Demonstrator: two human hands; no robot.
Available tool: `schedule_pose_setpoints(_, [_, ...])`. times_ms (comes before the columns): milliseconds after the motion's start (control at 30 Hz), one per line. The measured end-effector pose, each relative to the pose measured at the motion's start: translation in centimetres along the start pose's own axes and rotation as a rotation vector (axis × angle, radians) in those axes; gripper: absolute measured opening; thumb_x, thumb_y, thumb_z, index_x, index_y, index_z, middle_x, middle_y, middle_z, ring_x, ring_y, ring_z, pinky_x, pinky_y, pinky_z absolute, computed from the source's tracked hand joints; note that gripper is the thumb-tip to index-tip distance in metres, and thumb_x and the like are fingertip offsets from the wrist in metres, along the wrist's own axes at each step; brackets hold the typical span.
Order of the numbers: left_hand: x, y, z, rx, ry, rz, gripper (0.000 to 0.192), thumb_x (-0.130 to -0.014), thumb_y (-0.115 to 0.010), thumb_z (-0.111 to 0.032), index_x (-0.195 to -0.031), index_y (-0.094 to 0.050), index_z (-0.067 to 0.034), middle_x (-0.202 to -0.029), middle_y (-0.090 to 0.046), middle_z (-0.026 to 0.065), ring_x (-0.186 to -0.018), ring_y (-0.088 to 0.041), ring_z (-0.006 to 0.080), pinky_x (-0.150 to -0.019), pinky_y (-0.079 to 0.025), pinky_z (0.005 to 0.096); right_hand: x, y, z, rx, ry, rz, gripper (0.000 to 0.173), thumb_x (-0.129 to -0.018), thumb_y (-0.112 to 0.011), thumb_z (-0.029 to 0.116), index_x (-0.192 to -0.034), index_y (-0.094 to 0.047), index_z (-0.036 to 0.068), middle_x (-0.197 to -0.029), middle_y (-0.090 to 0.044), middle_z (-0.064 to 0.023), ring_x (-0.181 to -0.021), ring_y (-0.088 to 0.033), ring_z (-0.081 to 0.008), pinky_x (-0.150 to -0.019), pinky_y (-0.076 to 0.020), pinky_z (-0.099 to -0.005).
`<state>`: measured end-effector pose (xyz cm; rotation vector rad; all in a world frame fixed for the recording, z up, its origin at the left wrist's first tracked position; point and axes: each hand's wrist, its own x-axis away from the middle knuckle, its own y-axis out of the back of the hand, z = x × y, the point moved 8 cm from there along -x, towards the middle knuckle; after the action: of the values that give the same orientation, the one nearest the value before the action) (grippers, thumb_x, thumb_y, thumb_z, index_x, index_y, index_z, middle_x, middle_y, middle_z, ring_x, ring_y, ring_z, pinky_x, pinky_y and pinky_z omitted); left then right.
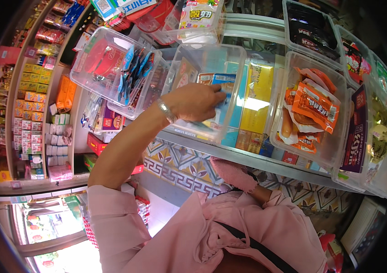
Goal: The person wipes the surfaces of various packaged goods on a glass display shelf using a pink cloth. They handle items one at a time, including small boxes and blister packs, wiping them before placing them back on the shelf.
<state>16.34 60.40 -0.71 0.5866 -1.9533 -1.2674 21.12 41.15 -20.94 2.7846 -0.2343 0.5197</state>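
Note:
My left hand [195, 102], with a silver bracelet at the wrist, reaches into a clear plastic bin [237, 54] on the glass counter. Its fingers are curled on a blue packet [226, 89], blurred by motion. Beside that packet in the bin are a brown-and-white packet [205, 78] and a tan card or packet [186, 73]. Lower down, in front of the counter's tiled face, my right hand is mostly hidden by a pink towelling cloth [232, 174] that it holds; the right forearm shows behind it.
Left of the bin stands a tilted clear bin [94, 65] with blue packets [135, 73]. On the right, another bin [333, 146] holds orange snack packets [316, 105]. Boxes lie under the counter glass [256, 99]. Stocked shelves [45, 102] line the left; the counter's metal edge [193, 138] runs before me.

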Motion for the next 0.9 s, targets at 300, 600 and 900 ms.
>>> schedule_pose_setpoints(300, [8.7,8.7,2.2,0.509,0.310,-0.726,0.033,-0.102,-0.052,-0.018,-0.131,-0.057,-0.002,-0.106,-0.065,0.0096,-0.088,-0.065,0.0161,-0.078,-0.054,0.0335,-3.1,2.5,2.0,-0.547,-0.575,-0.174,0.011,-0.071,-0.064,0.013,-0.078,-0.057,0.008,-0.075,-0.057,-0.0098,-0.063,-0.059,-0.0212,-0.049,-0.0454,-0.0303])
schedule_pose_setpoints(600, [29.0,-1.2,0.4,1.788,0.286,-1.366,0.027,-0.103,-0.054,-0.021,-0.113,-0.060,0.003,-0.109,-0.068,0.0124,-0.100,-0.069,0.0233,-0.088,-0.059,0.0442,2.1,2.0,-7.3,-2.202,-1.112,-0.555,0.025,-0.075,-0.076,0.016,-0.093,-0.063,0.005,-0.081,-0.061,-0.0056,-0.076,-0.059,-0.0192,-0.075,-0.0506,-0.0299])
schedule_pose_setpoints(900, [35.8,-14.8,-5.7,1.863,0.455,-1.513,0.036,-0.104,-0.049,-0.027,-0.125,-0.057,0.002,-0.116,-0.067,0.0121,-0.101,-0.068,0.0238,-0.089,-0.057,0.0429,0.5,8.6,-17.6,-2.017,-0.844,-0.771,0.021,-0.075,-0.074,0.015,-0.087,-0.060,0.004,-0.080,-0.059,-0.0055,-0.078,-0.059,-0.0205,-0.074,-0.0494,-0.0321])
